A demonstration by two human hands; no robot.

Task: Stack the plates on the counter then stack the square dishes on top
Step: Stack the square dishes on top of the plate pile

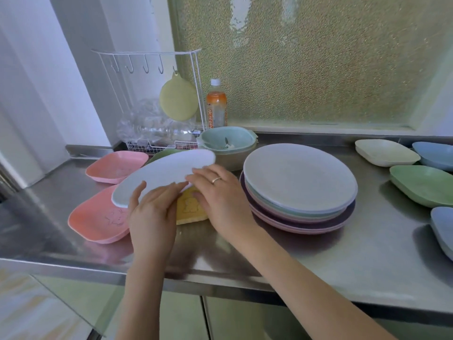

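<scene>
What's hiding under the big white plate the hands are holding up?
Under the tilted white plate lies a yellow square dish with a bear drawing; a green dish edge peeks behind. Most of both stays covered.

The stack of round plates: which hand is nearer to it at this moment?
Right. The right hand grips the near edge of the tilted pale plate just left of the plate stack; the left hand holds the same plate farther left, beside the pink dish.
</scene>
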